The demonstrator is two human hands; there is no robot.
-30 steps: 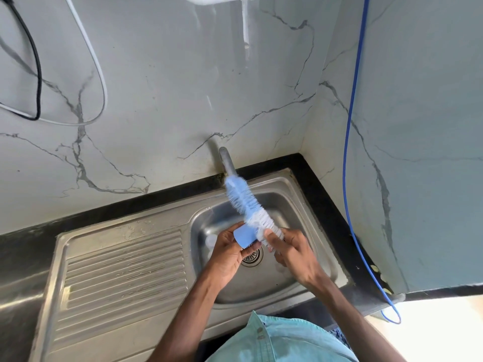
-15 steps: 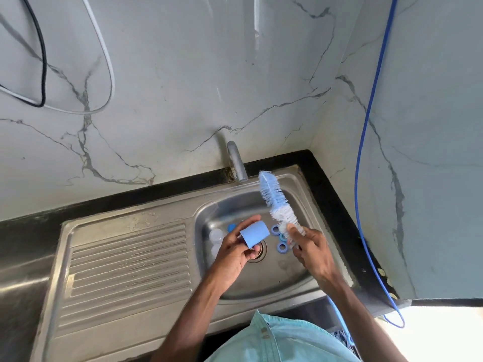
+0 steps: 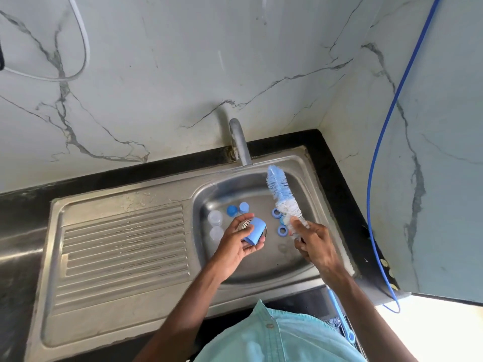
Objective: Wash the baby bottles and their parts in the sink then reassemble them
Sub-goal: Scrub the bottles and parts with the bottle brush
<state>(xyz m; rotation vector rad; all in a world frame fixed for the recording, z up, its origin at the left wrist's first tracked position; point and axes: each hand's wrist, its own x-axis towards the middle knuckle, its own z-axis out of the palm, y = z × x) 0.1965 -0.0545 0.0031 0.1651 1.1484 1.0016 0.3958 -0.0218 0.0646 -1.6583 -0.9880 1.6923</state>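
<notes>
Drain (image 3: 244, 224) mostly hidden behind left hand (image 3: 239, 240), brush (image 3: 281, 195) handle covered by right forearm, clear parts (image 3: 215, 217) faint in sink (image 3: 274, 259), left hand curled round blue cap (image 3: 254, 231) above drain, right hand (image 3: 313, 242) gripping brush at bristle base, blue rings (image 3: 282, 230) just beside.

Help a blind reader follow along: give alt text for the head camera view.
A person at a steel sink holds a light blue cap in the left hand and grips a bottle brush in the right hand, bristles pointing up toward the tap. Blue rings and clear caps lie in the sink.
</notes>
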